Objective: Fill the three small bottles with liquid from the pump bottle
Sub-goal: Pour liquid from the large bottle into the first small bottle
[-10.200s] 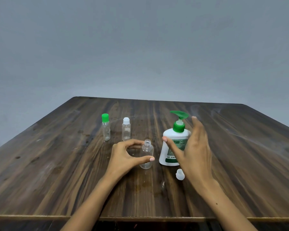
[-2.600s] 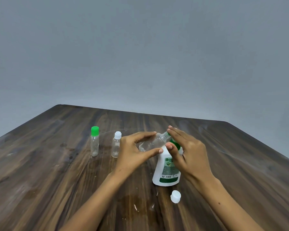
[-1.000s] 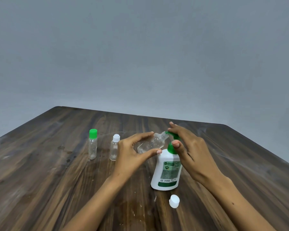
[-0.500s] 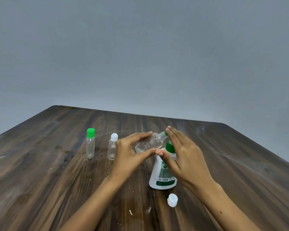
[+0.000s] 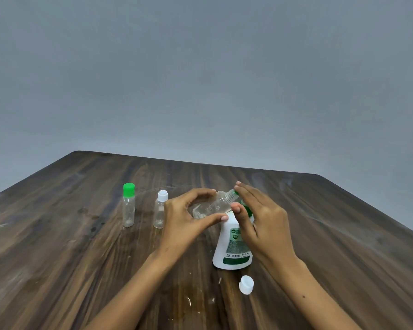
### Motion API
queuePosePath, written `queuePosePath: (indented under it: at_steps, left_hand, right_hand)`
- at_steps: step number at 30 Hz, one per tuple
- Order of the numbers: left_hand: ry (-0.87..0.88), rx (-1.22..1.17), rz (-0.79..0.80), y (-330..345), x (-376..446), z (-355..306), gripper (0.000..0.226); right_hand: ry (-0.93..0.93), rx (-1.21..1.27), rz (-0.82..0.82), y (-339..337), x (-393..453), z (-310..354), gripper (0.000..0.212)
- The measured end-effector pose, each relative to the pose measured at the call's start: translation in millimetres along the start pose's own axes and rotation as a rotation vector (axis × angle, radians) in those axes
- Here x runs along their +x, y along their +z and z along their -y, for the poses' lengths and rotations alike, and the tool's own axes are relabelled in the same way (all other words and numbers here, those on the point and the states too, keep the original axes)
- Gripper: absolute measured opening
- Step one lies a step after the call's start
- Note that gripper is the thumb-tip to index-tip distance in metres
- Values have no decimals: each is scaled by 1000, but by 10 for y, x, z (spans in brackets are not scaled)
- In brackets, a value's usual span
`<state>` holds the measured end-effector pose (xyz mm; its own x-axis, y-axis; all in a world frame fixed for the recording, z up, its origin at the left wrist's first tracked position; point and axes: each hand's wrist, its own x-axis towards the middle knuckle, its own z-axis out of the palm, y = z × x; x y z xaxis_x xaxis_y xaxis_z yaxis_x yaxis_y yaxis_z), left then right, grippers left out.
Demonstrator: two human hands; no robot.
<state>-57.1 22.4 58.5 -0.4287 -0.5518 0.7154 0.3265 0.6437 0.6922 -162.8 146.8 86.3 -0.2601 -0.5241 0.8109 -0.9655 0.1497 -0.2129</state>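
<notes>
Head view: we are pressing the pump bottle (image 5: pixel 233 248) down again with flat right hand (image 5: pixel 262 220) near mid-table, left hand (image 5: pixel 186 217) still pinching the tilted open bottle (image 5: pixel 212 206) at the spout, filling ongoing.

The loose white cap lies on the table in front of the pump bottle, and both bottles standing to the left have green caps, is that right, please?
Not quite. Only the farther-left small bottle has a green cap; the one beside it has a white cap, as the head view shows. The loose white cap does lie on the table in front of the pump bottle.
</notes>
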Motion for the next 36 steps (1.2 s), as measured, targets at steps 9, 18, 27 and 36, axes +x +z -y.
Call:
queuePosePath:
  at_steps: [9, 18, 27, 36]
  left_hand:
    - [7, 18, -20, -4, 13, 15, 46]
    - [-6, -12, -52, -3, 2, -19, 43]
    - [18, 1, -61, 2, -1, 3, 43]
    - [42, 18, -41, -6, -9, 14, 45]
  right_hand:
    - [6, 34, -18, -2, 21, -16, 82]
    - [-6, 77, -39, -38, 60, -34, 81]
    - [-47, 22, -34, -81, 81, -55, 84]
    - [-73, 17, -84, -38, 37, -75, 79]
